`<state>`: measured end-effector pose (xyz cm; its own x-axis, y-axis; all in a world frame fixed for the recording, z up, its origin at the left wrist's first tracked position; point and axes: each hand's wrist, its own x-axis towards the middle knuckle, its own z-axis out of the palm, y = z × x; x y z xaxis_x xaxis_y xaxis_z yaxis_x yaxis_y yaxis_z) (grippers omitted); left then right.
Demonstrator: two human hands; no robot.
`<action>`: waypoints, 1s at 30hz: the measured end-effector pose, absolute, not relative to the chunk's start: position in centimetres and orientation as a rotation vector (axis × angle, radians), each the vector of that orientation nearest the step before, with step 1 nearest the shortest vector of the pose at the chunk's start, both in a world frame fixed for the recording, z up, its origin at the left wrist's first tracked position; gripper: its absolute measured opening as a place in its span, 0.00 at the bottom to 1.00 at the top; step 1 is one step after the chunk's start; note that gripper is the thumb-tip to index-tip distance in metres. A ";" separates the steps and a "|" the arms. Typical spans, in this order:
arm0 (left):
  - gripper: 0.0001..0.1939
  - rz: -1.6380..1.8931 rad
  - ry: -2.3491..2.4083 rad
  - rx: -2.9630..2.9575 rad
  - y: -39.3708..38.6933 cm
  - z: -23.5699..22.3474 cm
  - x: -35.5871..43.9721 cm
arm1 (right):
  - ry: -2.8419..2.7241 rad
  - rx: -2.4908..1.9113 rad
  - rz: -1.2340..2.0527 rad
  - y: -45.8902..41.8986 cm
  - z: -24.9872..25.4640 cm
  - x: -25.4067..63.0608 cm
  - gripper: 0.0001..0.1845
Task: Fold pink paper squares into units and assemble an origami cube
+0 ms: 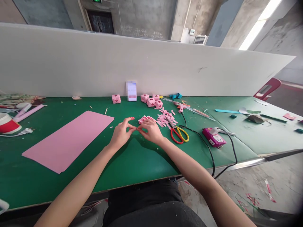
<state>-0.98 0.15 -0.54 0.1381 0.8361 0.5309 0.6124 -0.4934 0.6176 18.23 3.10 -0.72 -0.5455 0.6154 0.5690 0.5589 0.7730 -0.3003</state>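
Above the green table, my left hand and my right hand meet fingertip to fingertip. Both are closed in a pinch, and whatever sits between the fingers is too small to make out. Just beyond my right hand lies a pile of short pink paper strips, partly hidden by that hand. Scissors with one red and one yellow handle rest to its right, blades on the strips. To the left of my left hand a large sheet of pink paper lies flat.
Several folded pink paper shapes stand at the back beside a phone leaning on the white partition. A pink glue gun trails a black cord. A purple power adapter sits right; a red-and-white cup is far left.
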 end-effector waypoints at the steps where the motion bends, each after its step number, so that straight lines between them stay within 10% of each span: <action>1: 0.20 1.274 1.408 2.175 0.3 -0.5 -1.2 | -2.288 -0.866 0.095 3.1 -0.6 18.4 0.06; 7: 0.07 1.531 1.627 2.089 1.5 0.5 -4.7 | -2.113 -0.986 0.057 4.1 0.4 20.7 0.10; 20: 0.27 1.494 1.143 1.494 0.1 1.1 -1.4 | -1.179 -0.867 1.443 1.7 -0.3 16.3 0.23; 30: 0.29 1.417 1.246 1.416 -0.5 1.6 -1.3 | -1.370 -0.825 1.311 1.3 0.0 16.1 0.23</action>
<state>-1.31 -0.47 1.56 -0.0938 0.9653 0.2439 0.1181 -0.2324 0.9654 16.09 1.27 -0.01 -0.2419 0.9476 0.2086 -0.1665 0.1713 -0.9711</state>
